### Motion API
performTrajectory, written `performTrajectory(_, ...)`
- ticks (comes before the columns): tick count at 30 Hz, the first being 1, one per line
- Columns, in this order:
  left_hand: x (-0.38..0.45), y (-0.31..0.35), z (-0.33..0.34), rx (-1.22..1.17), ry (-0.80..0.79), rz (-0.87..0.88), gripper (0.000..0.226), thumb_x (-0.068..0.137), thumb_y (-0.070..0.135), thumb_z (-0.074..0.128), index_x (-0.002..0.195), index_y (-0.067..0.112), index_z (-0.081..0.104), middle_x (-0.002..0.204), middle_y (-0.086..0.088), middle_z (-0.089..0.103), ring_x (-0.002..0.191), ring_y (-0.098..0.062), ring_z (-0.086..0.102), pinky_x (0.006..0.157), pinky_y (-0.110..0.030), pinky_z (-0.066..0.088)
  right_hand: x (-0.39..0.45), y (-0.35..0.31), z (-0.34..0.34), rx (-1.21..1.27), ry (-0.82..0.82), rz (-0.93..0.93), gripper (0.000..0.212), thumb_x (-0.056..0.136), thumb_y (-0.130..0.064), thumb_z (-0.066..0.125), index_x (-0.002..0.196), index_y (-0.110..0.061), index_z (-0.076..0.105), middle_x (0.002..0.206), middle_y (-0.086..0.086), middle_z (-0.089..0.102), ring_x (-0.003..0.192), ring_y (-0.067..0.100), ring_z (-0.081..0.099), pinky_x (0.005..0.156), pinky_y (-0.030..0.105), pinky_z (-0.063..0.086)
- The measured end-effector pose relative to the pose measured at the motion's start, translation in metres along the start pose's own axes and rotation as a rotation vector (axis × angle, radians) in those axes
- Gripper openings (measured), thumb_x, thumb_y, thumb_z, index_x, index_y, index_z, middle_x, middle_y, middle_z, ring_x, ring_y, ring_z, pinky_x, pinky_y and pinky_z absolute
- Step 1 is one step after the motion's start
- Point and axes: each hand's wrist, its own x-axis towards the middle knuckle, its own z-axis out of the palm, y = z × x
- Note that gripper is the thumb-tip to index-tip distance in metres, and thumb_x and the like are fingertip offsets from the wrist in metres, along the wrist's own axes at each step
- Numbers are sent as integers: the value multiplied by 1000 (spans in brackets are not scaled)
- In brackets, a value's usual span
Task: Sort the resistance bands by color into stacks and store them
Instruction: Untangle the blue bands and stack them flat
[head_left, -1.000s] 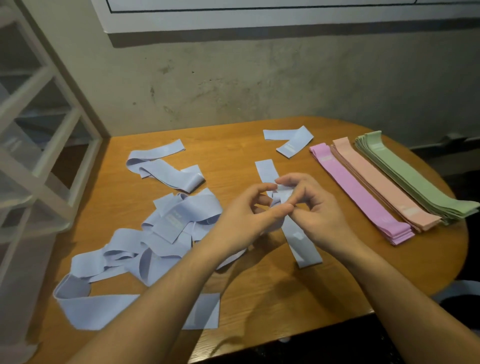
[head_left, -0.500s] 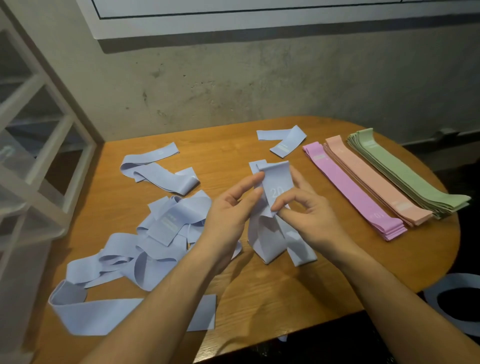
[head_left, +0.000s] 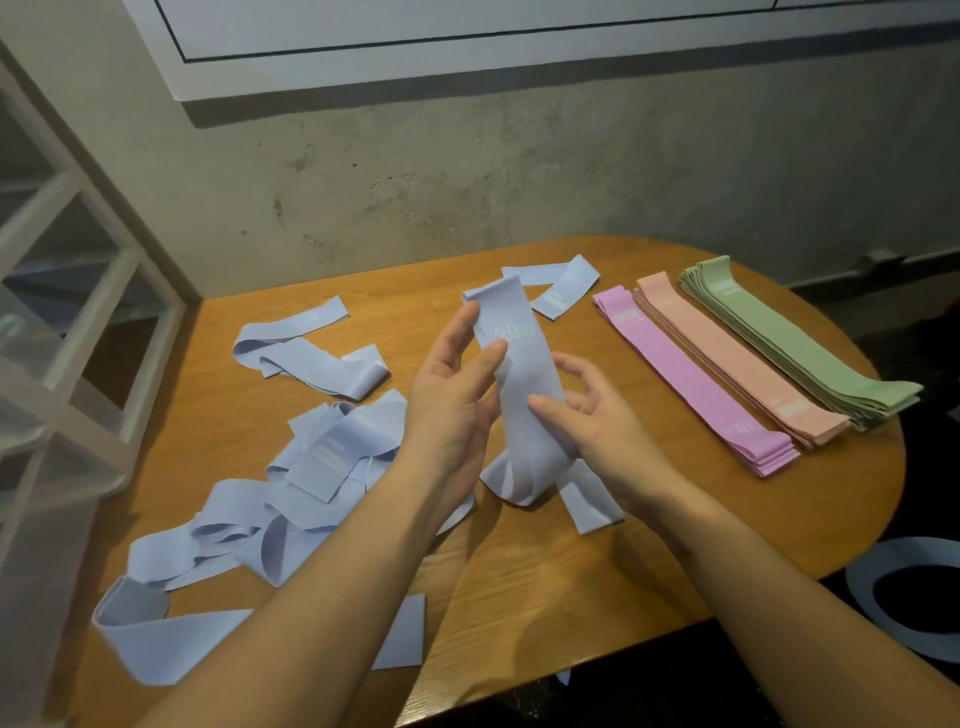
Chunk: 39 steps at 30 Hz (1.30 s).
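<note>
At the lower centre of the frame, two bare forearms reach over a rounded wooden bench (head_left: 519, 587). The left hand (head_left: 452, 395) pinches the upper part of a pale blue band (head_left: 524, 395) between thumb and fingers, while the right hand (head_left: 597, 415) grasps its middle, thumb across the front; the band is held up at frame centre, its lower loop resting on the bench and a "20" printed near its top. To the lower left lies a tangled heap of blue bands (head_left: 249, 514), unsorted, with another twisted blue band (head_left: 306, 353) at middle left and a folded one (head_left: 558, 288) just beyond the hands. One blue loop (head_left: 862, 603) lies off the bench at the lower right. Along the right side, three tidy stacks sit side by side: purple (head_left: 691, 384), peach (head_left: 737, 364) and green (head_left: 800, 338). By the look of it, three colours are done, blue is barely begun, and storing is still to come. A white-framed shelf unit (head_left: 78, 332) stands at the left; a stained concrete wall (head_left: 467, 166) closes the background.
</note>
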Motion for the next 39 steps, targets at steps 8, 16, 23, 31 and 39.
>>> performTrajectory(8,32,8,23,114,69,-98,29,96,12,65,124,15,64,101,-4,74,95,-21,68,76,-33,58,10,-3,-11,-131,107,-37,13,97,-28,67,107,-20,70,97,-1,77,91,14,73,81,35,57)
performTrajectory(16,80,17,42,62,133,-171,17,104,23,56,113,12,64,88,-5,75,80,-18,73,90,-42,59,8,-1,-36,-275,-40,102,13,98,-25,55,108,-29,61,75,-18,69,68,-1,65,58,21,51)
performTrajectory(23,127,-14,32,290,259,-203,31,100,9,50,130,11,57,111,-13,72,104,-30,69,101,-52,52,8,24,-53,-373,25,231,15,93,-31,64,105,-31,55,94,-1,73,82,17,72,73,38,57)
performTrajectory(31,151,-55,10,615,219,-201,9,98,18,52,105,13,55,89,-9,61,74,-20,59,59,-28,44,10,42,-53,-904,59,139,41,98,-37,59,137,-25,55,121,-3,66,106,17,62,77,30,46)
performTrajectory(39,171,-65,-6,960,173,-60,25,100,20,58,124,26,60,97,-2,62,73,-14,60,66,-31,53,16,53,-60,-1027,90,91,51,94,-42,61,141,-27,50,133,-2,59,119,24,58,90,34,47)
